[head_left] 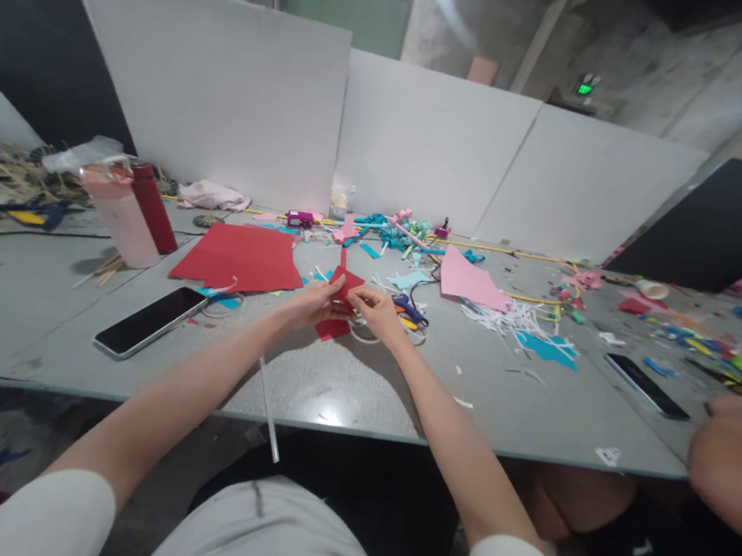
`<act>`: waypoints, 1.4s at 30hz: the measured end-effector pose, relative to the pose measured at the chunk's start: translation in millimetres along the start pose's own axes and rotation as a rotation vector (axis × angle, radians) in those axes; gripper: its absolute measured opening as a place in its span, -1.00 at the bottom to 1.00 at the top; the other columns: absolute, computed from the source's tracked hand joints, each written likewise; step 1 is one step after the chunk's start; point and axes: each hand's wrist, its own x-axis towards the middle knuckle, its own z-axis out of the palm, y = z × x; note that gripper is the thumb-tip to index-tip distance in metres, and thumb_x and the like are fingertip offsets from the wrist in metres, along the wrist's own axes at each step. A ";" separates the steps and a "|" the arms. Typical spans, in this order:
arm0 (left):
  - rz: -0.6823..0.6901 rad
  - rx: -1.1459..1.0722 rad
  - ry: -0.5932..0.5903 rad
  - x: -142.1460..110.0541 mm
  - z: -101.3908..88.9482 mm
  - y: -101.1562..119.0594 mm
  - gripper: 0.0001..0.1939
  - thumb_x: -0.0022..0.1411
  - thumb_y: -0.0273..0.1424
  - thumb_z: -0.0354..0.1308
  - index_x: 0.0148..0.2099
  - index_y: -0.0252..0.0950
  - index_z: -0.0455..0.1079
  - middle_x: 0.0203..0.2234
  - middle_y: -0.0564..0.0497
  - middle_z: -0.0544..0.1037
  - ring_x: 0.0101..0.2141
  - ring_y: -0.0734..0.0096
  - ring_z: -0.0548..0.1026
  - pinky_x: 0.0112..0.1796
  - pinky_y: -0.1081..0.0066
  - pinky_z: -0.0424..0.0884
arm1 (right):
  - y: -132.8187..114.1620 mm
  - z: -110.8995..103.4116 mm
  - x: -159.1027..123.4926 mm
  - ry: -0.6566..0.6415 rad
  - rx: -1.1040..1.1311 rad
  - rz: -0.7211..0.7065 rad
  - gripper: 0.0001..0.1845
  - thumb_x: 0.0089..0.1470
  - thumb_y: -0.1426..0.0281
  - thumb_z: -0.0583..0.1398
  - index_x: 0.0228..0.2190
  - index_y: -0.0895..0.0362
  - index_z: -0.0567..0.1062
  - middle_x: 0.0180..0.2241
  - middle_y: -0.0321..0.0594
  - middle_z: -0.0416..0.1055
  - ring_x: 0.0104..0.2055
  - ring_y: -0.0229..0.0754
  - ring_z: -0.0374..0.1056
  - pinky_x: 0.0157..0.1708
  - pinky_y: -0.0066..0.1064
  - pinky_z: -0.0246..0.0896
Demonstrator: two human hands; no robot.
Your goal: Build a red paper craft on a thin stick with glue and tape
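Note:
A small piece of red paper (346,283) is held up above the table in front of me. My left hand (314,302) is closed on its left side, thumb at the front. At its right edge the fingers of my right hand (373,306) pinch it. Below my hands lies another bit of red paper (333,330). Scissors with blue and yellow handles (412,310) rest just right of my right hand. A large red sheet (239,257) lies to the left. A thin white stick (269,411) juts over the table's front edge.
A phone (150,322) lies at front left, with a pink bottle (121,215) and a red bottle (154,209) behind it. Pink paper (473,279) and white paper strips (517,320) lie right. White panels (431,144) stand behind. Another person's arm (736,458) and a second phone (647,386) are far right.

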 end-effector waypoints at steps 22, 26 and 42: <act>-0.004 0.015 0.002 2.0 -2.8 -2.2 -0.58 0.33 -0.01 0.25 -0.24 -0.31 0.48 -0.32 -0.13 0.63 -0.32 0.22 0.65 -0.16 0.21 0.59 | -3.5 0.0 -0.3 -0.024 -0.031 0.024 -0.67 0.20 0.12 0.24 -0.35 0.12 0.60 -0.31 -0.17 0.55 -0.26 -0.12 0.40 -0.18 -0.32 0.31; -0.002 0.007 -0.008 2.8 -3.2 -3.5 -0.58 0.32 -0.01 0.25 -0.24 -0.31 0.48 -0.32 -0.12 0.63 -0.32 0.21 0.65 -0.15 0.19 0.60 | -3.6 -0.2 -0.2 -0.024 -0.018 0.030 -0.67 0.20 0.11 0.24 -0.36 0.12 0.59 -0.33 -0.18 0.54 -0.27 -0.13 0.40 -0.18 -0.32 0.31; -0.010 0.042 0.020 3.6 -2.8 -4.0 -0.49 0.38 0.07 0.11 -0.17 -0.31 0.50 -0.31 -0.18 0.65 -0.35 0.20 0.64 -0.22 0.22 0.59 | 4.0 1.3 -0.9 -0.005 -0.021 0.076 -0.71 0.18 0.15 0.21 -0.33 0.13 0.54 -0.38 -0.24 0.47 -0.35 -0.18 0.34 -0.30 -0.38 0.26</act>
